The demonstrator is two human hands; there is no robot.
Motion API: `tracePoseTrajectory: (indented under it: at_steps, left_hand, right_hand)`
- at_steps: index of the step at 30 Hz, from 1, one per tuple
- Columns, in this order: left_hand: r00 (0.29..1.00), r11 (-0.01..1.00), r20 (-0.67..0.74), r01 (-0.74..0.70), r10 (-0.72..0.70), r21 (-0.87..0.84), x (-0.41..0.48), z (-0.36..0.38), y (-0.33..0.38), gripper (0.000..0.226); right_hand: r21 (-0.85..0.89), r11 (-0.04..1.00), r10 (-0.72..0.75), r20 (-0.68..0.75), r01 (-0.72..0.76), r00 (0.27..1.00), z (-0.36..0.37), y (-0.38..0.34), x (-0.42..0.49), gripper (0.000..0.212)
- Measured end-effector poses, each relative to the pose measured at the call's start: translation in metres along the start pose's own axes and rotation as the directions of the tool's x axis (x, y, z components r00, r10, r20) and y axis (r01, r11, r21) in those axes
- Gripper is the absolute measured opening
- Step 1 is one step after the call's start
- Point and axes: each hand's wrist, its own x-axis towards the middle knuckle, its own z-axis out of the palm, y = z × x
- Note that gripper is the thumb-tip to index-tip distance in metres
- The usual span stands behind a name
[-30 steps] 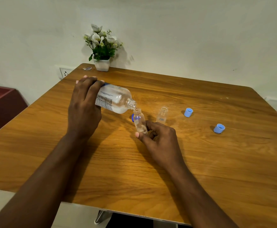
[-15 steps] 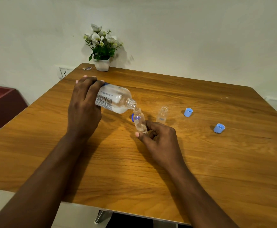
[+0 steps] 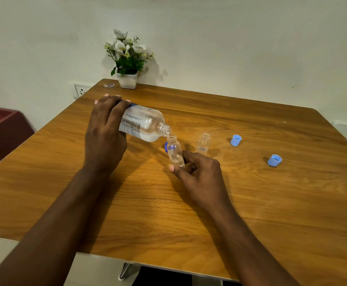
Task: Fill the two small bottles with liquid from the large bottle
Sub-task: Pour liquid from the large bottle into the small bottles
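My left hand (image 3: 104, 133) grips the large clear bottle (image 3: 145, 123) near its base and holds it tipped almost flat, its open mouth just over the neck of a small clear bottle (image 3: 175, 152). My right hand (image 3: 201, 172) pinches that small bottle low down between thumb and fingers; it stands slightly tilted with a little liquid in its bottom. The second small bottle (image 3: 204, 142) stands uncapped and untouched just to the right. A dark blue cap (image 3: 166, 146) peeks out behind the held small bottle.
Two light blue caps lie on the wooden table (image 3: 251, 203), one (image 3: 235, 140) right of the bottles and one (image 3: 274, 160) farther right. A white pot of flowers (image 3: 127, 58) stands at the far edge. A dark red box (image 3: 1, 129) sits left of the table.
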Motion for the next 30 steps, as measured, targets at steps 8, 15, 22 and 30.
tracePoseTrajectory:
  at_steps: [8, 15, 22, 30]
  left_hand:
    - [1.0, 1.0, 0.005, -0.001, 0.001, -0.002, 0.0, 0.0003, 0.0001, 0.055]
    - [1.0, 1.0, -0.007, -0.002, 0.002, -0.008, -0.0002, 0.0006, 0.0001, 0.055]
    - [1.0, 1.0, -0.004, -0.004, 0.004, -0.016, 0.0, 0.0017, -0.0019, 0.055]
    - [1.0, 1.0, -0.006, -0.004, 0.003, -0.012, -0.0001, 0.0004, -0.0007, 0.054]
  right_hand:
    - [-0.001, 1.0, 0.002, 0.006, -0.002, 1.0, -0.0001, -0.0007, -0.0001, 0.021]
    - [0.02, 1.0, 0.002, -0.001, -0.002, 1.0, 0.0008, -0.0007, 0.0, 0.021]
    - [0.0, 1.0, -0.011, -0.002, 0.011, 1.0, 0.0006, 0.0008, 0.0006, 0.014]
    - [0.006, 1.0, -0.014, -0.003, 0.014, 1.0, 0.001, 0.0014, 0.0008, 0.01]
